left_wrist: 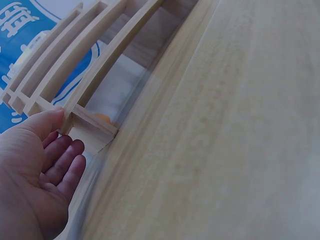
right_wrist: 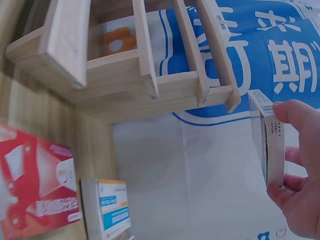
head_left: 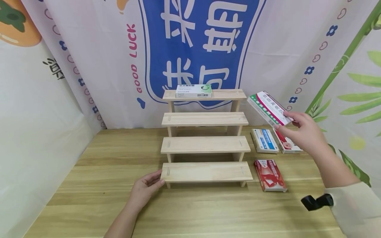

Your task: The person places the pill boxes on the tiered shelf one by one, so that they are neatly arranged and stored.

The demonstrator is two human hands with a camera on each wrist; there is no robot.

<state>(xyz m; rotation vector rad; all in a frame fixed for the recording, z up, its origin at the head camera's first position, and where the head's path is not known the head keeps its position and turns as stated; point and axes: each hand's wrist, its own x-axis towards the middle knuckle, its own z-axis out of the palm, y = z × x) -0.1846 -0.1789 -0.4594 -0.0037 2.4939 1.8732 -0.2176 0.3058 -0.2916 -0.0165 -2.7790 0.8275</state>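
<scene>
A stepped wooden display rack (head_left: 206,144) stands on the table. At the left end of its lowest step, my left hand (head_left: 146,189) holds the corner, thumb on the front edge; the left wrist view shows the thumb (left_wrist: 50,121) against the wood with the other fingers curled below. To the right of the top step, my right hand (head_left: 306,132) grips a white, green and magenta medicine box (head_left: 269,108) by its near end, in the air. The right wrist view shows that box (right_wrist: 267,142) edge-on between thumb and fingers. A white and green box (head_left: 194,91) lies on the top step.
Right of the rack, a white and blue box (head_left: 264,140) and a red and white box (head_left: 287,142) lie side by side on the wooden table (head_left: 98,185). Nearer is a red box (head_left: 270,175). A printed cloth (head_left: 116,66) hangs behind the rack.
</scene>
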